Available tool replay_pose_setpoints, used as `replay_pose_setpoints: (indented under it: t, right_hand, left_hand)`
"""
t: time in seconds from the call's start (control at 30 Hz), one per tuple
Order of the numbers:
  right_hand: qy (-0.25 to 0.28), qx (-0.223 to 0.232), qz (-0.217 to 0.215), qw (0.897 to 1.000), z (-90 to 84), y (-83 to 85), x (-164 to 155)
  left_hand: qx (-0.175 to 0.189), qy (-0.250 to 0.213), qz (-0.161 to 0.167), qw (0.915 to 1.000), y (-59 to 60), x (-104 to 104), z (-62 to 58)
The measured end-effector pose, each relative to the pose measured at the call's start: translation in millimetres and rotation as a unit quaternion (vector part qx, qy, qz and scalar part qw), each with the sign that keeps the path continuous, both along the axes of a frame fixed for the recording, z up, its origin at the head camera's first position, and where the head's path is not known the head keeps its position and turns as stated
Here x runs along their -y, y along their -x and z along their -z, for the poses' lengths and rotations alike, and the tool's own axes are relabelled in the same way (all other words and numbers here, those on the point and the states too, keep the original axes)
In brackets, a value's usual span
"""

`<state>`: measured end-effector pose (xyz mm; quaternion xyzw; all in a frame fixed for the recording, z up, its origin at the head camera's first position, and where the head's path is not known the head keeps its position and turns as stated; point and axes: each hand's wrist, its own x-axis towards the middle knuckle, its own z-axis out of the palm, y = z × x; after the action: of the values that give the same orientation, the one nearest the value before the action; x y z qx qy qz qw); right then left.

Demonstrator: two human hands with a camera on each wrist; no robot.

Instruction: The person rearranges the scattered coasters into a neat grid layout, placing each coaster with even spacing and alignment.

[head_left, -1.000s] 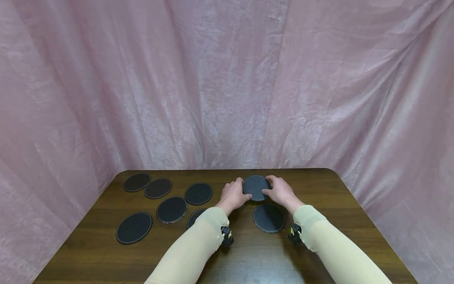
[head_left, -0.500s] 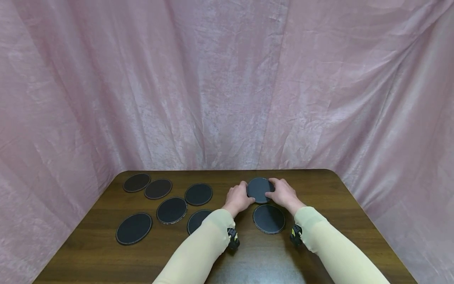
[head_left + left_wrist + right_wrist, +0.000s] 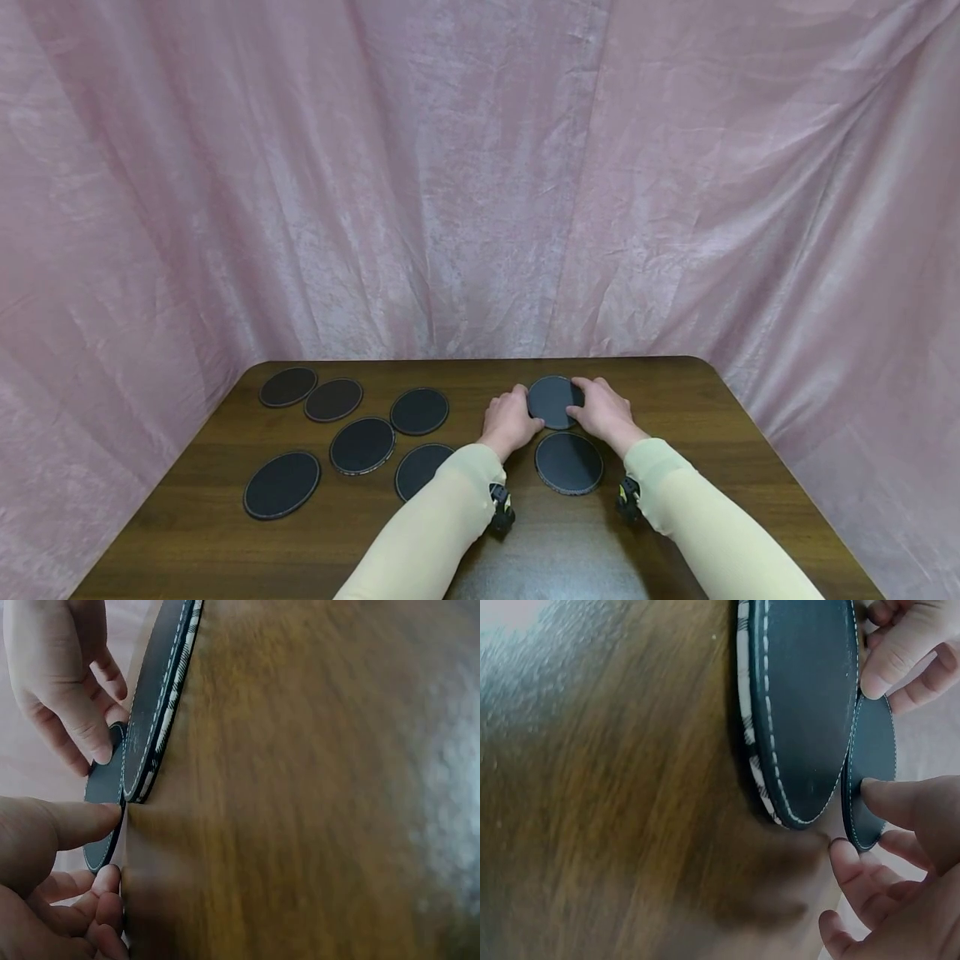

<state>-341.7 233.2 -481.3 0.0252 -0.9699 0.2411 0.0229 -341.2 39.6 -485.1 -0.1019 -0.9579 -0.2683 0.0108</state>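
Left grip: the left hand (image 3: 512, 419) pinches the left edge of a small round mat (image 3: 552, 401), thumb on top, fingers curled under
Right grip: the right hand (image 3: 604, 409) pinches the right edge of the same mat, thumb on top
Held mat: dark, round, with white stitching at the rim, caught between both grips just above the brown surface (image 3: 705, 417)
Near mat: a second dark mat (image 3: 568, 461) lies flat just below the grips, toward the person, its checked edge showing
Other mats: six more (image 3: 362, 444) lie flat well to the left of the left grip
Behind: a pink curtain (image 3: 480, 183)
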Motion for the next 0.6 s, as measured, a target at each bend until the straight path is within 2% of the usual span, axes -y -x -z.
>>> replay_pose_setpoints:
  t: [0.2, 0.23, 0.3, 0.6]
  right_hand:
    - [-0.012, 0.01, -0.003, 1.0, -2.7, -3.0, -2]
    - [-0.013, 0.023, 0.002, 1.0, -12.6, -8.9, 3]
    - [-0.014, 0.023, 0.001, 1.0, -14.3, -10.9, 3]
    - [-0.035, 0.01, -0.005, 0.999, -10.4, -15.0, 4]
  left_hand:
    - [0.009, 0.014, 0.006, 0.9998, 1.0, -3, -0.7]
    - [0.012, 0.016, 0.008, 0.9998, 0.8, -3, -1.1]
    - [0.017, 0.021, 0.009, 0.9996, 0.3, -4, -1.6]
    - [0.021, 0.036, 0.015, 0.999, -1.5, -4, -1.6]
